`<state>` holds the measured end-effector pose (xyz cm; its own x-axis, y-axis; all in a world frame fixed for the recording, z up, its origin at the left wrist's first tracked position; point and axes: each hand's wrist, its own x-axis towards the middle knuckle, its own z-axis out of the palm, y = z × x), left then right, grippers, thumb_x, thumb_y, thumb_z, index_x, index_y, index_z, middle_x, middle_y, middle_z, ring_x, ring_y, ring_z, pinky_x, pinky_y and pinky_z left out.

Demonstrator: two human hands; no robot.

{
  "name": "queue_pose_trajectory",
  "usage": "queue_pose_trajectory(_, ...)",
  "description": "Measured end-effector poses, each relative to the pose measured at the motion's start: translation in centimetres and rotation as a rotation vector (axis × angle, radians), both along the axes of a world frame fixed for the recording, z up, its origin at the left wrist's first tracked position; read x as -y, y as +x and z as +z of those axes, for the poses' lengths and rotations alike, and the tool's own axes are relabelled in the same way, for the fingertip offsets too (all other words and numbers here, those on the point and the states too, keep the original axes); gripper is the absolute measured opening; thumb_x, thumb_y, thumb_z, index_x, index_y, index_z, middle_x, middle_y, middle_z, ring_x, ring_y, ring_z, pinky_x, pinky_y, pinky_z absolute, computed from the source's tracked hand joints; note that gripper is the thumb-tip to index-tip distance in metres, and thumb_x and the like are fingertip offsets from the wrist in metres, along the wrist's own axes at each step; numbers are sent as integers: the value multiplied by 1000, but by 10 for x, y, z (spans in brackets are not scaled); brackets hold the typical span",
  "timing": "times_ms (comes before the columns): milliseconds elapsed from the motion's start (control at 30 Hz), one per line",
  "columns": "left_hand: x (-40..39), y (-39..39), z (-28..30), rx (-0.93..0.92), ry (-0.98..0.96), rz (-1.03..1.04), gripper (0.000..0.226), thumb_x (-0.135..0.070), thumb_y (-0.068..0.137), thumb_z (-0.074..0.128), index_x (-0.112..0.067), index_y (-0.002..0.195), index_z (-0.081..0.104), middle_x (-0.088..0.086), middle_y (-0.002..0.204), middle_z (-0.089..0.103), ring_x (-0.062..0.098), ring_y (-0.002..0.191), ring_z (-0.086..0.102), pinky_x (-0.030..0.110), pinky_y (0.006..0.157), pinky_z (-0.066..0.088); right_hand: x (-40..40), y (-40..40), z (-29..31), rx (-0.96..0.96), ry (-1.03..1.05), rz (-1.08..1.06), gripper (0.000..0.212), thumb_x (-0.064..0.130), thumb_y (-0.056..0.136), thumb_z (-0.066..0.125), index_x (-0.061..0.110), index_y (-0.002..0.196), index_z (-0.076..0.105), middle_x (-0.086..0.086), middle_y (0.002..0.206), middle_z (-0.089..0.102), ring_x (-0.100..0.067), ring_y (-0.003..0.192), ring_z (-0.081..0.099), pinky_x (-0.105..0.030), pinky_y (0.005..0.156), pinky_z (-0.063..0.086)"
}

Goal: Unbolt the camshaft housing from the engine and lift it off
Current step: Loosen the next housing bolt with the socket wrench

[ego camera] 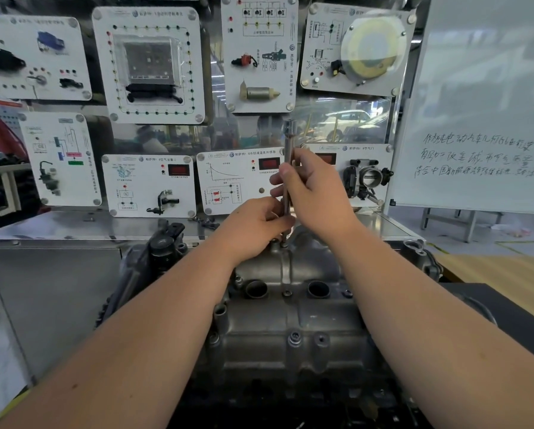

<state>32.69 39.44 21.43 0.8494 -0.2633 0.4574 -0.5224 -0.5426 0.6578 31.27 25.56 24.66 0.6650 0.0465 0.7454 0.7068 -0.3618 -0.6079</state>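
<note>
Two bare arms reach over a grey metal camshaft housing (290,308) sitting on the engine in the near centre. The right hand (313,188) grasps a long upright socket extension (288,168) in curled fingers. The left hand (256,222) pinches its lower end, just above a bolt (284,243) at the housing's far edge.

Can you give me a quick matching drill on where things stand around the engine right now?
Things:
1. extension bar
2. left hand
3. whiteboard
4. camshaft housing

Places or states:
A. far right, with handwriting
B. upright, its tip down at a bolt on the far end of the housing
C. lying between the two forearms
D. gripping the bar low down, below the right hand

Pairs: 1-B, 2-D, 3-A, 4-C
</note>
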Motion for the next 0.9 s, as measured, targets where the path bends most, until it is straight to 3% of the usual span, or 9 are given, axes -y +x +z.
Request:
queue_pose_trajectory(133, 1, -3, 0, 42, 1, -3, 30, -35, 95, 69, -6, 99, 63, 18, 87, 73, 39, 84, 68, 56, 80, 52, -2, -1, -4, 84, -28, -121, 17, 27, 97, 65, 16, 110, 64, 3, 85, 71, -12, 77, 70, -37, 76, 57)
queue_pose_trajectory(200, 2, -4, 1, 46, 0, -5, 26, -34, 96, 67, -9, 100, 65, 17, 87, 73, 38, 85, 68, 54, 80, 52, -2, 0, -2, 99, -49, -143, 13, 24, 99, 62, 12, 100, 65, 4, 82, 70, -7, 72, 68, -37, 73, 56)
queue_pose_trajectory(333, 3, -5, 0, -4, 9, -4, 22, -30, 101, 61, -11, 102, 72, 17, 92, 74, 36, 91, 68, 54, 90, 53, -1, 2, -1, 26, -47, -41, 14, 20, 104, 52, 22, 96, 63, 10, 88, 72, -6, 73, 72, -35, 70, 59)
queue_pose_trajectory(400, 2, -5, 1, 1, 26, -1, 21, -29, 101, 62, -11, 101, 72, 16, 91, 74, 34, 89, 69, 54, 89, 53, -2, 2, -2, 17, -29, -10, 13, 22, 104, 52, 22, 111, 63, 9, 94, 73, -7, 76, 73, -31, 71, 57)
queue_pose_trajectory(500, 2, -7, 2, 20, 56, -3, 23, -33, 98, 65, -11, 103, 70, 13, 90, 74, 31, 87, 70, 53, 86, 53, -5, 2, -6, 22, 2, -28, 36, 29, 99, 64, 24, 133, 55, 4, 101, 75, -12, 85, 73, -32, 80, 58)
queue_pose_trajectory(567, 3, -7, 2, 25, 49, 4, 28, -35, 96, 67, -7, 102, 69, 15, 90, 74, 33, 87, 69, 53, 85, 53, -5, 1, -7, 60, 16, -70, 28, 28, 97, 66, 21, 124, 60, 4, 100, 74, -12, 82, 73, -36, 80, 59)
queue_pose_trajectory(633, 3, -6, 1, 30, 37, 15, 31, -36, 95, 68, -5, 98, 68, 16, 87, 73, 36, 84, 68, 52, 81, 52, -4, 2, -6, 77, 17, -87, 12, 23, 100, 61, 17, 110, 64, 7, 93, 72, -5, 75, 72, -30, 73, 58)
queue_pose_trajectory(700, 4, -6, 1, 25, 34, 10, 30, -36, 97, 64, -7, 93, 70, 17, 85, 73, 36, 84, 68, 52, 81, 52, -3, 1, -4, 71, -19, -89, 12, 21, 103, 54, 15, 102, 64, 8, 91, 72, -3, 73, 71, -28, 70, 57)
queue_pose_trajectory(900, 2, -5, 0, 5, 12, 0, 25, -34, 98, 64, -10, 96, 72, 14, 88, 75, 36, 87, 70, 57, 88, 53, -2, 1, -4, 24, -23, -21, 12, 22, 104, 51, 19, 111, 60, 6, 95, 73, -10, 76, 73, -36, 73, 59)
